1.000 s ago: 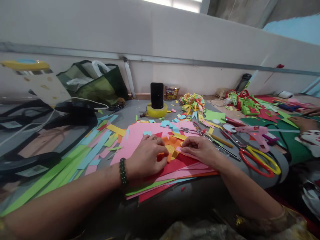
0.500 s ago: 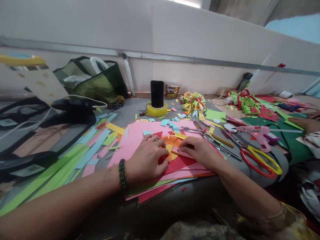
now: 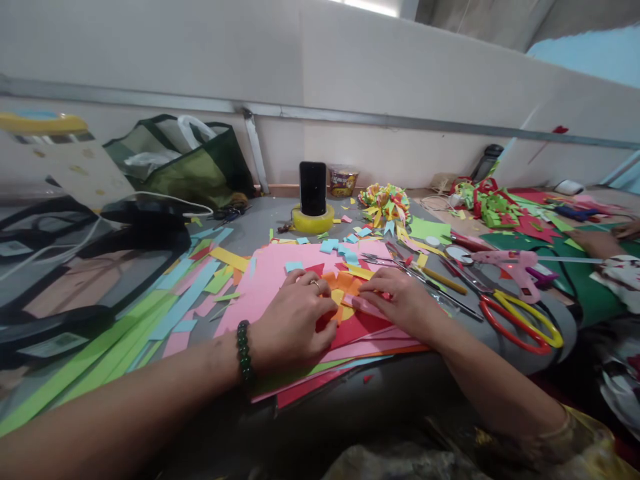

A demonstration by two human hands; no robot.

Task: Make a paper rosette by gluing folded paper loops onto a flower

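A red paper piece lies on a stack of coloured sheets topped by a pink sheet. On the red piece sits an orange and yellow paper flower. My left hand, with a ring and a green bead bracelet, rests at the flower's left side, its fingers curled and their tips partly hidden. My right hand pinches a small pink paper strip at the flower's right side. A yellow strip lies just behind the flower.
Long tweezers, red-and-yellow-handled scissors and a pink glue gun lie at right. A phone stands in a yellow tape roll behind. Paper strips cover the left side. Another person's hand is at far right.
My right hand's fingers have shifted slightly over the pink strip. The other person's hand at far right has moved a little left. My left hand stays in place.
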